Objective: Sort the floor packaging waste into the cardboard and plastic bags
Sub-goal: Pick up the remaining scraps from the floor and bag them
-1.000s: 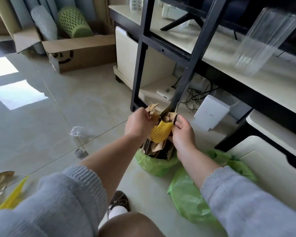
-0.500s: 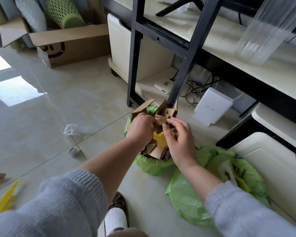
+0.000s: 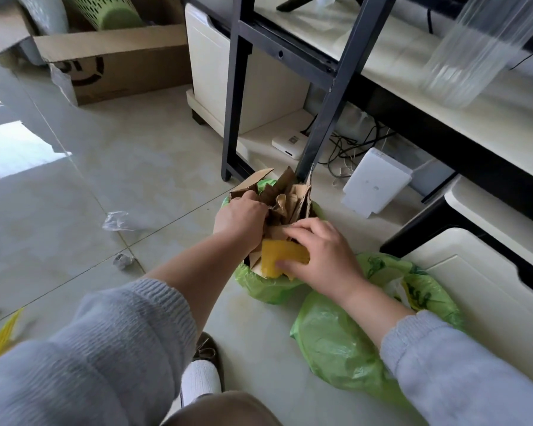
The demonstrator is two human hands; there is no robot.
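A green bag [image 3: 268, 287] stuffed with brown cardboard pieces [image 3: 290, 195] stands on the floor by the black shelf leg. My left hand [image 3: 240, 216] grips the cardboard at the bag's left side. My right hand [image 3: 323, 256] pinches a yellow foam net [image 3: 277, 256] at the bag's near edge, thumb under it and fingers over the cardboard. A second green bag [image 3: 336, 339] lies open on the floor to the right, with yellow and white plastic inside. A clear plastic scrap [image 3: 117, 221] and a small crumpled scrap [image 3: 122, 260] lie on the tiles to the left.
A black metal shelf frame [image 3: 330, 96] rises just behind the bags. Under it are a white device [image 3: 376, 182], a small router [image 3: 290, 146] and cables. A large cardboard box [image 3: 114, 59] stands at the back left. Yellow netting [image 3: 0, 336] lies at the left edge.
The yellow foam net has come from the middle of the cardboard toward the bag's near edge in my right hand. My left hand pressed down onto the cardboard. The view moved closer.
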